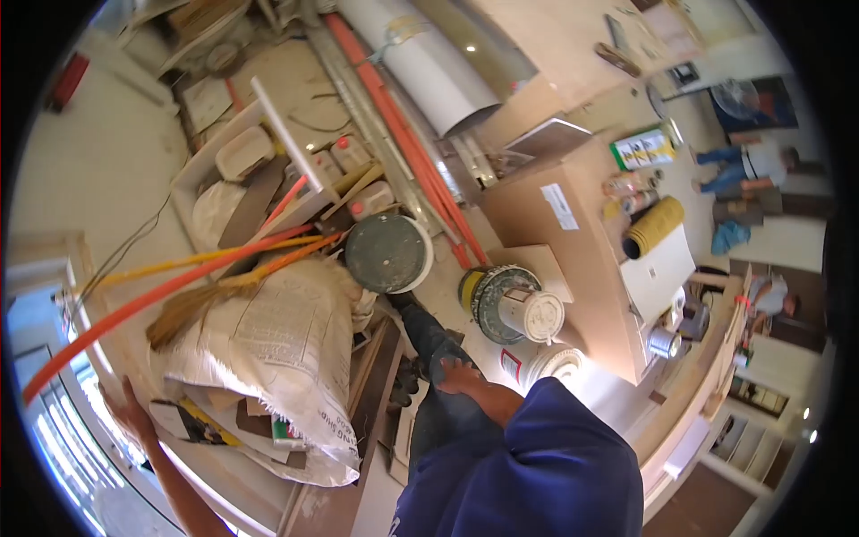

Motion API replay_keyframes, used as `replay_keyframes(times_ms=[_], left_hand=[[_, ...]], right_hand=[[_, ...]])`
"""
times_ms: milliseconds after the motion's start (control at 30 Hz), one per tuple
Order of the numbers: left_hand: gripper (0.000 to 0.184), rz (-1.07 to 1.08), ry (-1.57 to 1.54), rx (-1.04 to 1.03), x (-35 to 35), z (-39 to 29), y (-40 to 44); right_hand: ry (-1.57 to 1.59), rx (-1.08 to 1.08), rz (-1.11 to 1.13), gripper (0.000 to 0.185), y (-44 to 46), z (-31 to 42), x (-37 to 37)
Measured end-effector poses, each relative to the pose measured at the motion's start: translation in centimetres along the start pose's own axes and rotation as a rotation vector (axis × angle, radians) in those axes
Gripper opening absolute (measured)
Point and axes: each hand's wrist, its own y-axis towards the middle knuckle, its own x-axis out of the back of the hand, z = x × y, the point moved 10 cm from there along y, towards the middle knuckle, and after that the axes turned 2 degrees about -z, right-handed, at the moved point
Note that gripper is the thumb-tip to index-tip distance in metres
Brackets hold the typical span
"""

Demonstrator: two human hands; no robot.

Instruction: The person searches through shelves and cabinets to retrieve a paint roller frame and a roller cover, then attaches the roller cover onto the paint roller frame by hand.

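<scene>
One broom (201,300), one yellow roll (654,227) and one large tube (425,67) are visible

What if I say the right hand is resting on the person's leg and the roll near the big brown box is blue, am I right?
Almost: the roll near the big brown box is yellow, not blue, as the head view shows. The right hand is resting on the leg.

Head-worn view, facing forward and downward

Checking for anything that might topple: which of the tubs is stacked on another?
The small white tub, perched on the dark, splattered bucket. The other dark-lidded bucket, by the person's foot, carries nothing on its lid.
</scene>
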Motion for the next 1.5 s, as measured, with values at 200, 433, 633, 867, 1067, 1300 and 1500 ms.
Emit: replay_keyframes(times_ms=[200, 433, 633, 867, 1067, 1300, 1500], left_hand=[[0.083, 0.004, 0.037, -0.021, -0.3, 0.3, 0.3], [0.085, 0.042, 0.091, 0.008, -0.4, 0.8, 0.4], [0.083, 0.088, 0.148, -0.111, -2.1, 2.4, 2.4], [0.077, 0.363, 0.407, -0.064, -2.9, 2.4, 0.8], [0.058, 0.033, -0.96, 0.335, 0.4, 3.0, -7.6], [0.046, -0.241, -1.166, 0.021, 9.3, -13.2, -29.9], [0.041, 0.354, -1.14, -0.337, 4.2, -25.1, -47.6]], right_hand=[[0.267, 0.193, 0.06, 0.072, 5.3, -3.6, -3.0], [0.548, 0.183, -0.075, 0.07, 5.3, -12.3, -6.6], [1.331, 0.044, 0.411, 0.059, -2.4, -13.6, -8.5], [1.497, 0.829, 0.059, 0.043, -0.1, -17.7, -3.2], [1.152, 0.424, -0.524, 0.048, -2.5, -24.6, -1.3], [0.671, 0.349, -0.659, 0.037, -6.9, -28.6, -11.1], [0.699, 0.218, -0.564, 0.038, -4.7, -32.9, -19.7]])
